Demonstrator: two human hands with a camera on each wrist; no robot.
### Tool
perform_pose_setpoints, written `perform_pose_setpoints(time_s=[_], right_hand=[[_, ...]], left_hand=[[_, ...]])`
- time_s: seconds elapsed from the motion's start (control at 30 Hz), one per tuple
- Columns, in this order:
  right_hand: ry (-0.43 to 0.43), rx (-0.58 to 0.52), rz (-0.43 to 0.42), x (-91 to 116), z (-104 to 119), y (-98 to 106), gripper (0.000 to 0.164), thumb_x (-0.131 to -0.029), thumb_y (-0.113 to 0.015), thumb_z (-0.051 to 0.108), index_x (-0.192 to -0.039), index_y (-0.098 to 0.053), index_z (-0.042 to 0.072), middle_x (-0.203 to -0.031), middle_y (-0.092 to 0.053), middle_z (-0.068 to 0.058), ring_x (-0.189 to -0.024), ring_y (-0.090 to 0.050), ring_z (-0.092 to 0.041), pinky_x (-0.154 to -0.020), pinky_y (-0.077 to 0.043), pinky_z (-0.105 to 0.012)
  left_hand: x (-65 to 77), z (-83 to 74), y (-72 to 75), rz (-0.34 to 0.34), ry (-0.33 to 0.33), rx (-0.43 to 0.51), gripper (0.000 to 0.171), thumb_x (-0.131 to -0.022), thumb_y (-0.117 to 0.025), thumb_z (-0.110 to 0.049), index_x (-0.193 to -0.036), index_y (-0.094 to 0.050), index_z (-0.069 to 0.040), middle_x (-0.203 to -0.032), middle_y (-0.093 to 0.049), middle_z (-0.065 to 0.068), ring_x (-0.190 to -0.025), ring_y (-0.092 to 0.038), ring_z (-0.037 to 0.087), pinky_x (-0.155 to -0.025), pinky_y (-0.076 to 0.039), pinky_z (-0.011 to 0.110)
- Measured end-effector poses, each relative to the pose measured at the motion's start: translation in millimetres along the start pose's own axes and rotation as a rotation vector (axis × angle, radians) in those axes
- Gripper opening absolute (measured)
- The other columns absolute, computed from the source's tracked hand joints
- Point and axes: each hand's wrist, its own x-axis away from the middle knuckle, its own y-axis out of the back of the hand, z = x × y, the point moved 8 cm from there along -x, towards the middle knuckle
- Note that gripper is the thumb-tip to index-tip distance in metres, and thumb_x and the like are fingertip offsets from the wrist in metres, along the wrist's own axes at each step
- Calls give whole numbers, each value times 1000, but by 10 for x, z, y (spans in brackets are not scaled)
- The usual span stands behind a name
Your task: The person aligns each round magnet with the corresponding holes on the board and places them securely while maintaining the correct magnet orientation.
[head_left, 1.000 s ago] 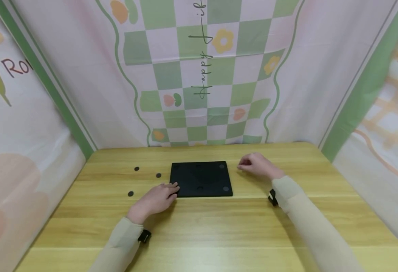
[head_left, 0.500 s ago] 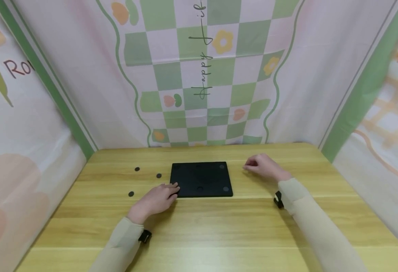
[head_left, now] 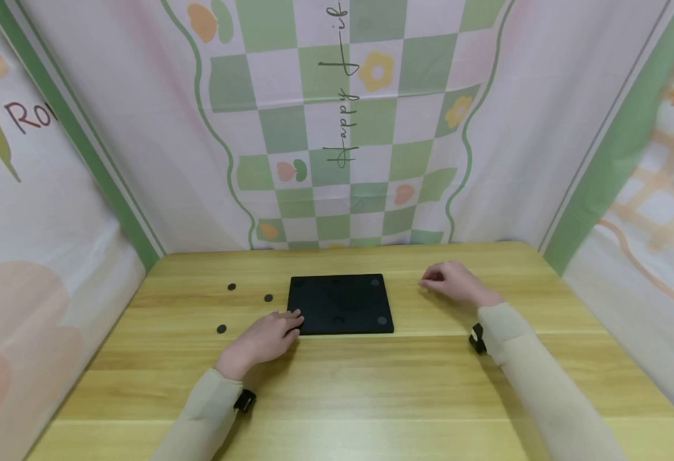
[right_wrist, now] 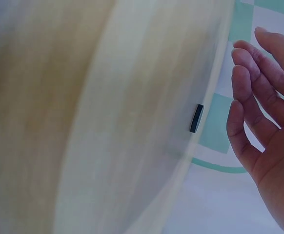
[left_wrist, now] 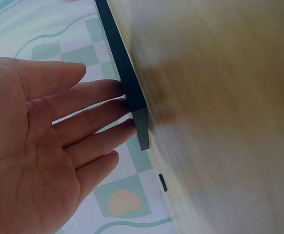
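A flat black rectangular board [head_left: 345, 301] lies on the wooden table, with faint round spots on its top, greyer at the two right corners. My left hand [head_left: 264, 336] rests its fingertips on the board's near left corner. In the left wrist view, those straight fingers [left_wrist: 91, 117] meet the edge of the board [left_wrist: 125, 63]. Off to the right of the board, my right hand [head_left: 454, 282] hovers near the tabletop. Its loosely bent fingers [right_wrist: 247, 109] hold nothing in the right wrist view, where a small black piece [right_wrist: 196, 118] shows on the table beyond them.
Three small dark discs lie left of the board: a far disc [head_left: 232, 287], one beside the board [head_left: 268, 298] and a nearer disc [head_left: 221, 329]. Behind the wooden table [head_left: 342, 397] hangs a patterned cloth [head_left: 348, 128], with more cloth at both sides.
My right hand has drawn away to the right, widening its gap from the board. The left hand, the board and the discs stay where they were.
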Motion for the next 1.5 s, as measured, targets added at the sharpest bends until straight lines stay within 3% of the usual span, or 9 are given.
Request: perform_pose_setpoints(time_s=[0.4,0.83,1.13,1.5], right_hand=[[-45,-13,-8,42,-143,36,16,-89,-67,24,-90,-74,9,-81,-70,1,-72,-61,-9,-67,-52,-27],[-76,13,-19,104,-273,99,17,-91,-65,24,-93,-74,10,-83,-70,2,-75,-62,-10,-74,-53,-37],[-85,19,-32,156,-350,149,19,-91,-65,24,-95,-73,8,-88,-71,-3,-81,-64,-18,-78,-53,-43],[-127,10,-30,223,-450,200,21,-91,-64,25,-99,-72,7,-87,-70,-2,-76,-61,-13,-74,-53,-38]], left_hand=[[-10,7,-9,1,3,-9,40,-101,-45,-22,-137,-51,-4,-146,-44,12,-136,-40,29,-114,-29,46],[-9,20,-12,5,3,2,41,-101,-44,-23,-138,-50,-5,-147,-42,11,-137,-38,29,-115,-28,46],[-22,33,-24,4,2,-3,41,-101,-45,-24,-138,-50,-6,-147,-42,10,-137,-39,27,-115,-28,46],[-5,8,-8,-2,-7,6,40,-101,-45,-21,-137,-51,-4,-146,-43,12,-136,-39,29,-115,-28,47]])
